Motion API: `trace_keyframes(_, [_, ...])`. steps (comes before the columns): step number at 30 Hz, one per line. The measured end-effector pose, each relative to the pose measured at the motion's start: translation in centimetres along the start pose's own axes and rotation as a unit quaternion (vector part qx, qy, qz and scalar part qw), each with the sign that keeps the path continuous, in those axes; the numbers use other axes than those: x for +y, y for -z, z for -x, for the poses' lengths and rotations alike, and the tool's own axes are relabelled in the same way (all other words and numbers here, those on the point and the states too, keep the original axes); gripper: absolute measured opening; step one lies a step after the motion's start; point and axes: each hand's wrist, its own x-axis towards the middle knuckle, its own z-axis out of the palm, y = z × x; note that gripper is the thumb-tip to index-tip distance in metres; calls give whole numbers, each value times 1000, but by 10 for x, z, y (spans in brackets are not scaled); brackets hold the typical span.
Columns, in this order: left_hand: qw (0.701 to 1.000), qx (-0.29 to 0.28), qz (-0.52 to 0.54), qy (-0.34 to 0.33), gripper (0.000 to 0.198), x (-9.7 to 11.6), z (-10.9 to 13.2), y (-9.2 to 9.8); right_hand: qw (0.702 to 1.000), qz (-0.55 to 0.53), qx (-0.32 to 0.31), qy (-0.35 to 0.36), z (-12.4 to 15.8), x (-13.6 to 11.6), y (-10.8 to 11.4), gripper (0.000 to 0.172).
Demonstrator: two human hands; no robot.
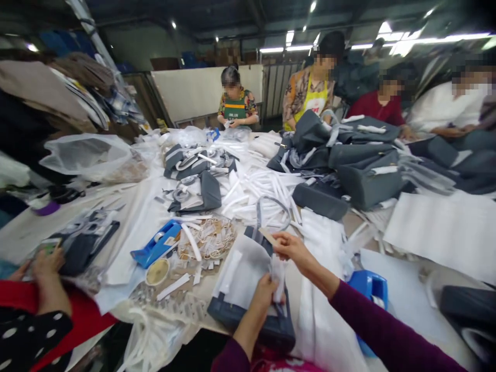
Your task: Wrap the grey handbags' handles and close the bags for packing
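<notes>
Purple sleeves come nearest us, flanking the dark bag at the lower centre of the frame. Our left hand closes on a pale wrap at the bag's right side, probably to steady it; its forearm rises from the bottom edge. Our right hand pinches a tan strip by its near end, seemingly so the rest stays clear; that arm slants in from lower right, nearly straight. White sheet covers the bag's face, likely shielding it, and a blue dispenser lies centre left.
</notes>
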Motion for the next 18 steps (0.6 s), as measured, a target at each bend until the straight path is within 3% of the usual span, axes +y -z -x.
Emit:
trace_keyframes(3, [999,12,-28,-17,46,1,5,-3,995,24,69,-65,33,24,72,24])
trace_keyframes(6, [998,20,-50,-19,48,4,11,-6,983,46,66,-166,57,58,98,19])
trace_keyframes(12, [997,40,-59,-24,52,4,10,-13,962,39,15,-268,58,96,79,6])
trace_keyframes(18, [996,80,-29,-26,71,-1,15,-15,962,17,-52,-266,47,91,44,18])
